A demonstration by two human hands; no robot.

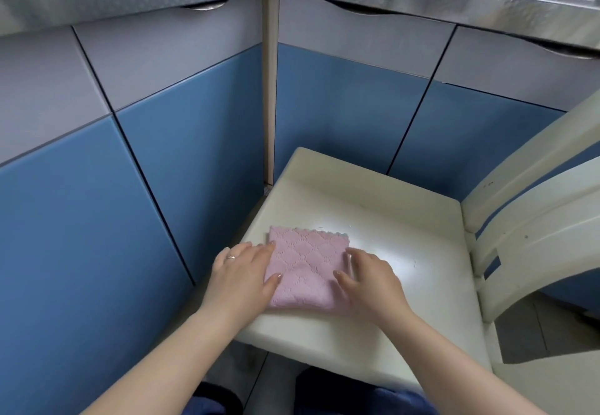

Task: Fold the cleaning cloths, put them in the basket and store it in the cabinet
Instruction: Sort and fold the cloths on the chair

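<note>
Blue-grey corner cabinets [181, 129] behind cream chair [373, 219]

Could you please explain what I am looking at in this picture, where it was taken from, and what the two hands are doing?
There is no machine here: a person works with two bare hands, and the single picture comes from a wide-angle camera worn on the head, looking forward and down. That is why the arms enter from the bottom edge and straight lines look bent.

The cream surface is the seat of a chair, pushed into a corner of blue and grey cabinet doors. On the seat lies a pink cleaning cloth, already folded into a small square.

The left hand, which wears a ring, rests against the cloth's left edge with relaxed fingers. The right hand touches the cloth's right edge in the same way. Neither grips it; they seem to be pressing or straightening it. No basket is in view.
</note>
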